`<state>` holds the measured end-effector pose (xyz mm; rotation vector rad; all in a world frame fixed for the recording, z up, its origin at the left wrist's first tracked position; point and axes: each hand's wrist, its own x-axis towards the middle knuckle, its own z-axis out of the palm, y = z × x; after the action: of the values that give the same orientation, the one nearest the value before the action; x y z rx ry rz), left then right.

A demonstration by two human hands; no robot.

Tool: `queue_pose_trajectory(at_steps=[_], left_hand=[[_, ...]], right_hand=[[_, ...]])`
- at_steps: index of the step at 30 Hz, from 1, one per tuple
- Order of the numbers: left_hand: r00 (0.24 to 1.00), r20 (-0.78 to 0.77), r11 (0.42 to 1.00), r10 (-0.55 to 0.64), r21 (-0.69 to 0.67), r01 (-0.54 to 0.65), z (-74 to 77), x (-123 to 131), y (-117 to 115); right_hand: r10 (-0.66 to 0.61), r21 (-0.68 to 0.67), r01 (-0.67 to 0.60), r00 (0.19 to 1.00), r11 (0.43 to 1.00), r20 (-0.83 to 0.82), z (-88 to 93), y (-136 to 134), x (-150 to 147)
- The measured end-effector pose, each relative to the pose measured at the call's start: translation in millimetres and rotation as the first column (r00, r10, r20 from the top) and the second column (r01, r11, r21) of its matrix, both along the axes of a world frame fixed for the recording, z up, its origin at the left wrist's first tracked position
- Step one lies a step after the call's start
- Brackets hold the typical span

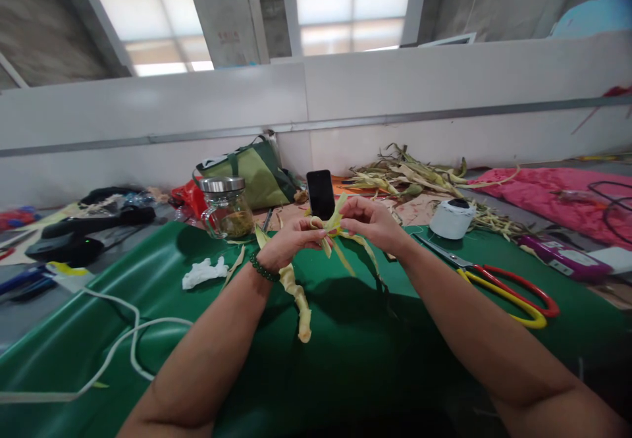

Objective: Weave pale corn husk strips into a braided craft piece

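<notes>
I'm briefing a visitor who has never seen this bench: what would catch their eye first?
The left hand and right hand meet mid-frame, both pinching pale husk strips above the green table cover. Red-and-yellow-handled scissors lie to the right on it, and a heap of husks sits behind by the white wall.

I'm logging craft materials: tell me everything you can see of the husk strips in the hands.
The husk strips are pale yellow-green, flat and fibrous, like dried husk or leaf. Several are bunched between the left hand and the right hand, pinched by the fingertips of both and held above the green mat. One short end sticks up. Thinner strips trail down below the right hand. A wider, crinkled, twisted one hangs below the left hand; whether its tip touches the mat cannot be told.
</notes>
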<state>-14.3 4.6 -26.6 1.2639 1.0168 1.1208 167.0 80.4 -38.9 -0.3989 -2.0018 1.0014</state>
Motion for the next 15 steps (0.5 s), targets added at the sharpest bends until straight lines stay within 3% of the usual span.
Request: queue_pose_trajectory(at_steps=[2, 3, 6, 8, 10, 12, 15], left_hand=[[1.0, 0.019, 0.999, 0.019, -0.034, -0.018, 0.9, -1.4, 0.6], [0.998, 0.046, 0.998, 0.035, -0.052, -0.033, 1.4, -2.3, 1.1], [0.989, 0.127, 0.994, 0.073, -0.088, -0.062, 2.9, -4.9, 2.5], [0.984, 0.164, 0.994, 0.071, -0.098, -0.055, 3.8, -5.7, 2.5], [0.983, 0.174, 0.993, 0.06, -0.108, -0.042, 4.4, -5.5, 1.9], [0.986, 0.154, 0.992, 0.063, -0.118, -0.045, 4.4, -4.6, 1.3], [0.993, 0.096, 0.992, 0.068, -0.109, -0.058, 3.0, -3.3, 1.4]], right_hand=[[-0.12, 0.212, 0.116, 0.993, 0.97, 0.006, -2.2, 3.4, 0.0], [-0.194, 0.345, 0.186, 0.981, 0.92, -0.01, -3.1, 3.7, -0.1], [-0.334, 0.683, 0.312, 0.937, 0.661, -0.106, -3.2, -4.0, -1.0], [-0.356, 0.814, 0.297, 0.927, 0.498, -0.12, -2.0, -14.4, -2.1], [-0.369, 0.895, 0.222, 0.927, 0.388, -0.07, -1.0, -25.0, -3.9], [-0.364, 0.932, 0.133, 0.931, 0.336, -0.002, -1.1, -32.3, -6.1], [-0.32, 0.933, 0.073, 0.946, 0.352, 0.047, -3.3, -35.1, -9.3]])
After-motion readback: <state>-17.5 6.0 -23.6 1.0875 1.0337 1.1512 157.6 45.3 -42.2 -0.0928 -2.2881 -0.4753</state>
